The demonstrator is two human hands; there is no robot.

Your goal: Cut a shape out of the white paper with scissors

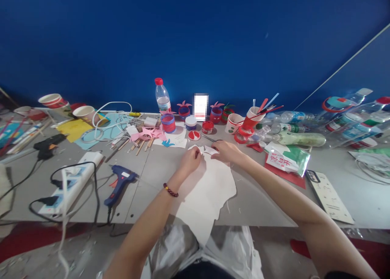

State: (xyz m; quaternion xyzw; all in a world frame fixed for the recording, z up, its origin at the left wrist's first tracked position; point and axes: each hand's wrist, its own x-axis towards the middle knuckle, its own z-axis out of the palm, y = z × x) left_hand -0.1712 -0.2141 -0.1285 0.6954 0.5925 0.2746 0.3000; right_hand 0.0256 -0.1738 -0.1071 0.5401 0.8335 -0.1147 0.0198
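A large sheet of white paper (210, 189) with a wavy cut edge lies on the table and hangs over its front edge toward my lap. My left hand (191, 161), with a beaded bracelet above it, is closed over the paper's far left part; what its curled fingers pinch is hidden. Opposite it, my right hand (228, 152) has its thumb and fingertips around a small flap of white paper (210, 150). Scissors (209, 138) lie just beyond the right fingertips. Close by are a red and white round lid (194, 136) and a red tub (207, 127).
At left are a blue glue gun (120, 184), a power strip (73, 185) with cords, and a black glue gun (48, 147). A bottle (163, 98) and decorated cups stand behind. To the right lie plastic bottles (298, 138), a packet (286, 159) and a phone (329, 197).
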